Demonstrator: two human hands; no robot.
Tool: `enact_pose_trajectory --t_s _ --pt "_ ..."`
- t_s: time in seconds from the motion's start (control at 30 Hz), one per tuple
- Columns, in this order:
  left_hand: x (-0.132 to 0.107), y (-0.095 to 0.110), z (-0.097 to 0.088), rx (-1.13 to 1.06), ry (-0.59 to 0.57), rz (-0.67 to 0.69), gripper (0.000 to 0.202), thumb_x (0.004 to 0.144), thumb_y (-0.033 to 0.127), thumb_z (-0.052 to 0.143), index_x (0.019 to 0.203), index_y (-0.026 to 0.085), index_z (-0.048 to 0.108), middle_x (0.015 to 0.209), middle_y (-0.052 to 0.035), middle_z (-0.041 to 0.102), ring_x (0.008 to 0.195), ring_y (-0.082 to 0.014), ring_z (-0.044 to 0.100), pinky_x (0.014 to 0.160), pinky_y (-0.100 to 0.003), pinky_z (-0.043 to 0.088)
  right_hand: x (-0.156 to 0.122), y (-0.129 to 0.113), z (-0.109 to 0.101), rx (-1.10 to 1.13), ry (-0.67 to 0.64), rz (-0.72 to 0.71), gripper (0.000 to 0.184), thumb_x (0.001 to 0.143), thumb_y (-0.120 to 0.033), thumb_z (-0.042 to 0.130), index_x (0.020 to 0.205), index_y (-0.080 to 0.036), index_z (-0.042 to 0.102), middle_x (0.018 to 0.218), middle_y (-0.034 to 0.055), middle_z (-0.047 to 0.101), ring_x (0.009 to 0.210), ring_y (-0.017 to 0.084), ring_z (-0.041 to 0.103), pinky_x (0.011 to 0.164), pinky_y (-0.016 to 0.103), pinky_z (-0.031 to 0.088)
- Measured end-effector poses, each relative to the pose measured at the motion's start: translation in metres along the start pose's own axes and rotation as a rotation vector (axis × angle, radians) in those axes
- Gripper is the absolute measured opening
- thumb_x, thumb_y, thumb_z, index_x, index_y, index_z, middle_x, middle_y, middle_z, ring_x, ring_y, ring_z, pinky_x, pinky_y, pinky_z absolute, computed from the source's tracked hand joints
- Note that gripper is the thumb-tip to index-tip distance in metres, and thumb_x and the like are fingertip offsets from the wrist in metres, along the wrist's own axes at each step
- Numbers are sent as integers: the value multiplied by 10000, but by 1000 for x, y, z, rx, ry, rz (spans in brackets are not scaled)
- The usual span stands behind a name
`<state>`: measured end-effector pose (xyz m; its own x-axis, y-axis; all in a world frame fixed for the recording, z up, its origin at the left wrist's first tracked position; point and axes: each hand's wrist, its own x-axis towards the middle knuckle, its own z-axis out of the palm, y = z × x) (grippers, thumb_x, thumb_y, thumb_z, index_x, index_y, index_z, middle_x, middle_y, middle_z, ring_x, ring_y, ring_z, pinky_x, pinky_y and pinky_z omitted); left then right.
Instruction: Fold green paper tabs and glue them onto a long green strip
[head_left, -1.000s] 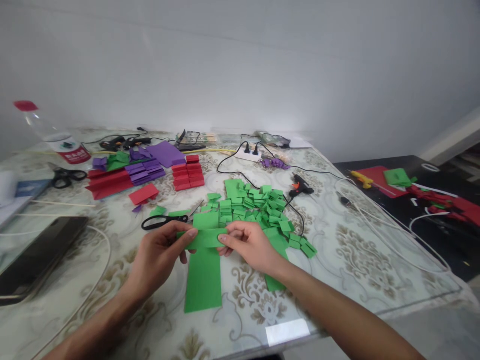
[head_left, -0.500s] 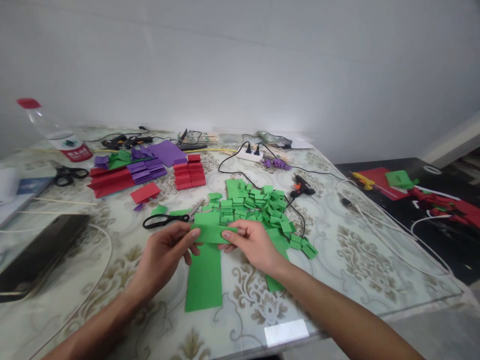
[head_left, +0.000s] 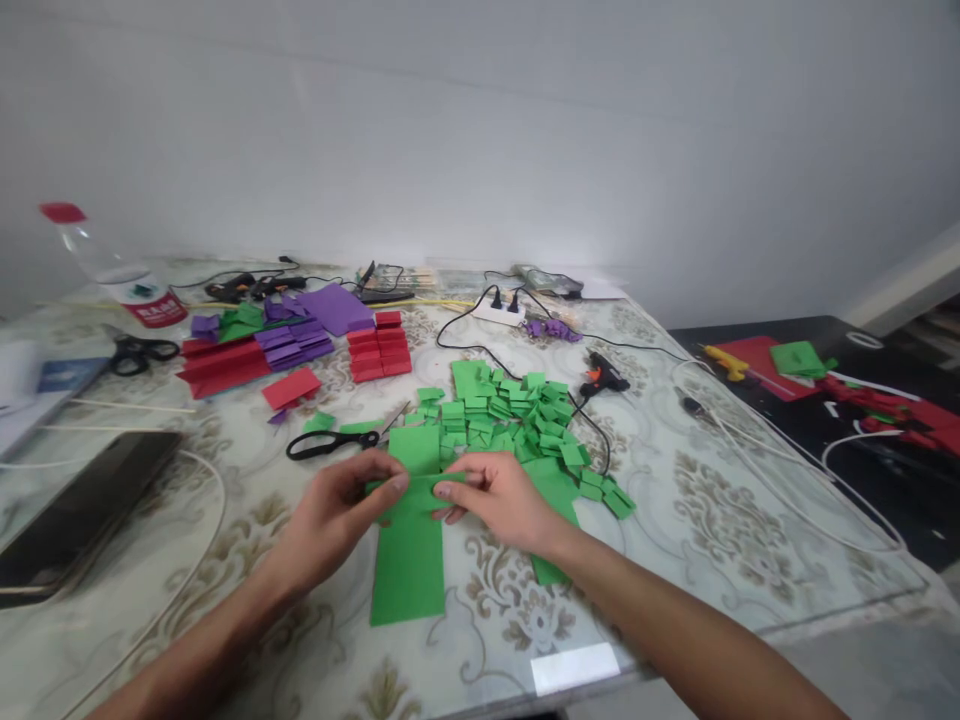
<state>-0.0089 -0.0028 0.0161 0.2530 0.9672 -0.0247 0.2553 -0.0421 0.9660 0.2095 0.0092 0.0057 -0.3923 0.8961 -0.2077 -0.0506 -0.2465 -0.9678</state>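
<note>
A narrow green paper strip (head_left: 421, 489) is pinched at its two ends, by my left hand (head_left: 349, 515) and my right hand (head_left: 499, 500). The thumbs lie along its near side, and the strip looks tilted or folded along its length. Beneath it a longer green paper sheet (head_left: 409, 570) lies flat on the table. Behind my hands spreads a heap of small folded green paper pieces (head_left: 517, 405). Black-handled scissors (head_left: 337, 442) rest to the left of the heap, blades partly open. Another green sheet (head_left: 553, 500) is partly hidden by my right hand.
A black glue gun (head_left: 604, 375) with a cord lies right of the heap. Red folded paper (head_left: 379, 348), purple folded paper (head_left: 292, 343) and a second pair of scissors (head_left: 139, 350) sit at the back left. A phone (head_left: 82, 510), a bottle (head_left: 135, 285) and a power strip (head_left: 499, 310) are also there.
The green strip has turned in my fingers from facing me broadly to a narrower, folded-looking shape. Both hands have shifted slightly, with the fingertips closer together.
</note>
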Motion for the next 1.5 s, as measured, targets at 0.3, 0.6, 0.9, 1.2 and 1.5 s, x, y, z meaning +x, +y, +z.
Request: enact_pose_trajectory --t_s 0.3,0.6,0.9,1.2,1.5 --pt "-1 -3 1 153 -156 29 350 949 465 582 803 161 674 690 5 570 652 -140 489 588 -241 380 3 3 -1 -56 46 -58 437 714 -575 834 764 -163 694 635 -29 647 592 155 700 596 260 557" --pt "1 -8 6 43 -253 -12 308 975 463 571 910 175 659 758 14 579 706 -140 495 630 -240 389 0 5 2 -69 8 -52 424 707 -547 851 763 -148 717 658 -6 676 564 134 658 562 250 541" --pt "-1 -9 8 69 -254 -24 341 959 479 593 829 167 643 714 20 553 672 -134 462 601 -243 361 -3 8 2 -236 -2 -172 306 875 -430 731 749 -154 695 581 -39 545 520 85 469 480 202 366" --pt "-1 -4 7 45 -163 5 323 941 460 599 821 165 650 716 11 564 671 -139 483 616 -250 384 -1 2 2 -106 -5 -103 399 807 -540 770 793 -147 708 651 5 665 604 153 675 597 256 537" --pt "-1 1 8 17 -182 -15 318 926 461 598 830 159 629 706 14 555 654 -139 482 592 -246 381 -1 5 1 -92 -6 -75 419 766 -556 808 789 -146 722 629 18 709 586 158 701 619 271 562"
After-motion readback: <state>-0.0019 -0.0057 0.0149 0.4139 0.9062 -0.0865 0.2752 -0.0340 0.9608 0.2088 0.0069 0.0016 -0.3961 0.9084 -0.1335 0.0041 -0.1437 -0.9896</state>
